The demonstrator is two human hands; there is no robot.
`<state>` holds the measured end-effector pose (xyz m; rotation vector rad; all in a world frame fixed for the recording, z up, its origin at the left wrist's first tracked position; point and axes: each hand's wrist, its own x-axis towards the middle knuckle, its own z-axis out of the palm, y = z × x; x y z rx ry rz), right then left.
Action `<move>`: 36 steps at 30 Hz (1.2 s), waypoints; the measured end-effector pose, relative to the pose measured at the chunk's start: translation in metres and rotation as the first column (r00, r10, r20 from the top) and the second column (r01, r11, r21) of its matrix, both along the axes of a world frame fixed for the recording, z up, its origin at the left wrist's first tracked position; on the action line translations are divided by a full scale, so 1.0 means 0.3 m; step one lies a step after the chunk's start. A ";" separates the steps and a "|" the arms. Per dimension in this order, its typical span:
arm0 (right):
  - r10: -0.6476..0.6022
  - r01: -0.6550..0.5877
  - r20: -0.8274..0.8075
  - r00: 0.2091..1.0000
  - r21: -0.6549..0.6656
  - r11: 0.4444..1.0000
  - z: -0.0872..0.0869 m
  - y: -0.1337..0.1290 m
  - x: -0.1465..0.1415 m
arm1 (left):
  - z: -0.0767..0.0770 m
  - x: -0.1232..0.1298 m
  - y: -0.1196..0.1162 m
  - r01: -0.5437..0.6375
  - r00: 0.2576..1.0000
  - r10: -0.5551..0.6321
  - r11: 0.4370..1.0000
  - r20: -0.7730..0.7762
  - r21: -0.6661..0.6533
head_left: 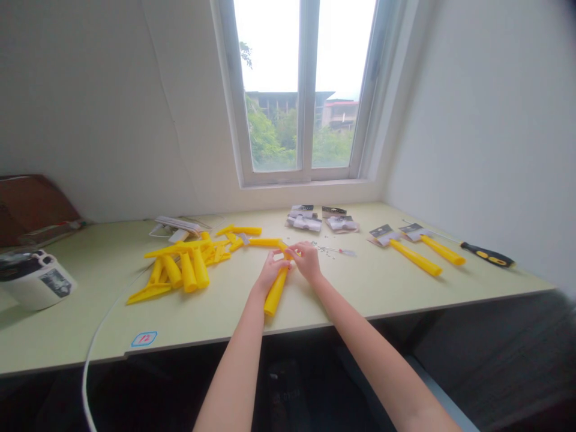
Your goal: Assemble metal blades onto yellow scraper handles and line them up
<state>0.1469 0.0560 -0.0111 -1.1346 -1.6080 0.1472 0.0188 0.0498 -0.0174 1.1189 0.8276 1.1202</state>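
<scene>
A yellow plastic scraper handle (275,295) lies at the table's front, its wide end towards me. My left hand (271,270) is closed round its upper part. At the far end of that handle, the fingertips of my right hand (306,260) are pinched together; whatever they hold is too small to make out. Just beyond my hands lies another yellow handle piece (264,242). To the right of my right hand, a small screwdriver (344,252) lies among several tiny screws (330,256).
Left of my hands is a pile of yellow handles and parts (189,270). Packaged blades (306,221) lie below the window. Two yellow scrapers (416,258) and a black-and-yellow screwdriver (488,255) are at right. A white mug-like container (40,282) and a cable (96,330) are at left.
</scene>
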 end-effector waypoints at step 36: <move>-0.494 0.570 0.364 0.790 -0.137 0.810 -0.055 -0.003 0.508 | 0.018 -0.004 -0.017 -0.059 0.998 0.058 0.998 -0.020 -0.019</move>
